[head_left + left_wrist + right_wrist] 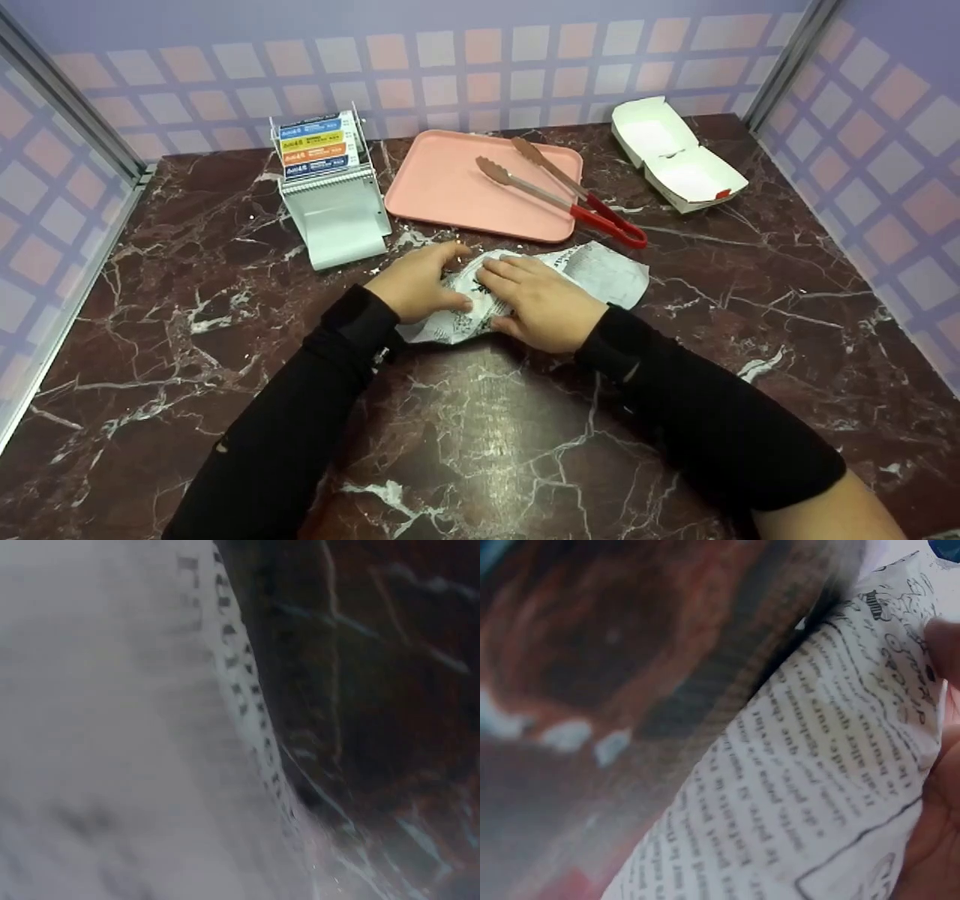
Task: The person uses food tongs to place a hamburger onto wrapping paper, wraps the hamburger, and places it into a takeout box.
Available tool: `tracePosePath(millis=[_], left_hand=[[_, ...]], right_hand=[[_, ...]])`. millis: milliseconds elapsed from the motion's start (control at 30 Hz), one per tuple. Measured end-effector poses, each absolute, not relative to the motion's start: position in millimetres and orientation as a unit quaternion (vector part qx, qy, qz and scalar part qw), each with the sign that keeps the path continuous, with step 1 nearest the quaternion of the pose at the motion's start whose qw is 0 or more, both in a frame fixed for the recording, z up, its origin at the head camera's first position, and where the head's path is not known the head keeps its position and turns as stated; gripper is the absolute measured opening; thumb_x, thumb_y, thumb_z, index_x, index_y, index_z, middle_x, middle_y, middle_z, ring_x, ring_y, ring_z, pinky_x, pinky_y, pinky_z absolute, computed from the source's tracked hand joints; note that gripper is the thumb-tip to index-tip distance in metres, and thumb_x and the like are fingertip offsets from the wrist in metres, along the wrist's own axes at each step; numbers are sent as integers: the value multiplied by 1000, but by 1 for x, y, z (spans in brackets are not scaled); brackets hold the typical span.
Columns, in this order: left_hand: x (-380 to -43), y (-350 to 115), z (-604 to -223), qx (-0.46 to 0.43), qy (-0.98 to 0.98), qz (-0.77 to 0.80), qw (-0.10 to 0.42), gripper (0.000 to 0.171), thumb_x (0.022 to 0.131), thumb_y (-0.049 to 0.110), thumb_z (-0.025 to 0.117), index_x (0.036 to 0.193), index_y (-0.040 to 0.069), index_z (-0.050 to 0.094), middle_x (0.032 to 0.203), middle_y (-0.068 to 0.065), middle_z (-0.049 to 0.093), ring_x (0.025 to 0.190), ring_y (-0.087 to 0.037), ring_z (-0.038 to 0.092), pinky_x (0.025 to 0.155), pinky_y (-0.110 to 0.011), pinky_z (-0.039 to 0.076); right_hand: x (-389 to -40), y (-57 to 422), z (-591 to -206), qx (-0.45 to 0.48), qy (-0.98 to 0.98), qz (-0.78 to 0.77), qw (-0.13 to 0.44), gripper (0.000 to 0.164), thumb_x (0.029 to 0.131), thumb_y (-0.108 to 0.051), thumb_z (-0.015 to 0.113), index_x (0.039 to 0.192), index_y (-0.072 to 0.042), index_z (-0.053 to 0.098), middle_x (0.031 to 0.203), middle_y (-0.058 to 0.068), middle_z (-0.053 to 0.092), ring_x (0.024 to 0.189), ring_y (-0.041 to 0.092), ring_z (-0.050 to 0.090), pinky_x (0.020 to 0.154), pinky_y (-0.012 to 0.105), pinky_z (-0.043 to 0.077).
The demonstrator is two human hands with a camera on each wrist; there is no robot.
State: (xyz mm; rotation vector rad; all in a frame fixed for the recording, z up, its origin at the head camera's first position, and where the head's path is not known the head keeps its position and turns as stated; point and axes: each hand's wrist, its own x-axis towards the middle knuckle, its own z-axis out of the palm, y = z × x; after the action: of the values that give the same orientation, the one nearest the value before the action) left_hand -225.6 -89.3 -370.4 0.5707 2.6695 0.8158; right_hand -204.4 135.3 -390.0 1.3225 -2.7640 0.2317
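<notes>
A sheet of white food wrapping paper (469,319) printed with black text lies folded into a bundle in the middle of the table. Whatever is inside stays hidden. My left hand (416,285) holds the bundle's left part, fingers at its far side and thumb at the near side. Over the right part my right hand (547,304) grips the paper, its fingers across the top and its thumb low at the near edge. Beyond that hand a loose paper flap spreads out. Close up in the right wrist view, the printed paper (802,757) slopes beside part of a hand (937,825).
Behind the bundle lies a pink tray (442,184) with red-handled tongs (551,199) across its right side. A holder (337,217) with several coloured boxes stands at the back left. An opened white carton (694,172) sits at the back right. Patterned walls bound the marbled table (480,450).
</notes>
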Motion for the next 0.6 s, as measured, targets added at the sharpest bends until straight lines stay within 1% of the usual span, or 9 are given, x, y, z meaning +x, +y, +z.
tracePosePath(millis=[100, 233, 400, 600], left_hand=[[-225, -96, -373, 194, 929, 286, 132, 71, 70, 41, 77, 131, 18, 49, 130, -5, 54, 118, -23, 50, 102, -43, 39], [-223, -103, -376, 189, 929, 295, 119, 63, 69, 39, 79, 123, 18, 55, 123, -2, 56, 112, -20, 52, 100, -41, 40], [-221, -107, -381, 185, 924, 316, 115, 57, 68, 33, 80, 118, 18, 58, 114, -3, 58, 106, -20, 53, 96, -40, 42], [-218, -109, -386, 180, 924, 317, 112, 57, 69, 31, 79, 121, 18, 57, 114, -2, 57, 104, -19, 53, 94, -39, 43]], right_hand=[[-207, 136, -389, 433, -898, 74, 21, 71, 88, -47, 56, 144, -11, 33, 148, 11, 36, 136, 30, 31, 115, 44, 19], [-212, 136, -386, 437, -896, 79, -3, 73, 86, -50, 57, 144, -12, 33, 147, 11, 36, 136, 30, 33, 115, 44, 19], [-217, 132, -381, 433, -897, 77, -39, 75, 85, -49, 59, 144, -13, 32, 147, 12, 35, 135, 31, 33, 114, 45, 20], [-222, 126, -377, 421, -902, 73, -66, 78, 81, -47, 64, 144, -13, 32, 145, 10, 39, 134, 27, 35, 113, 44, 25]])
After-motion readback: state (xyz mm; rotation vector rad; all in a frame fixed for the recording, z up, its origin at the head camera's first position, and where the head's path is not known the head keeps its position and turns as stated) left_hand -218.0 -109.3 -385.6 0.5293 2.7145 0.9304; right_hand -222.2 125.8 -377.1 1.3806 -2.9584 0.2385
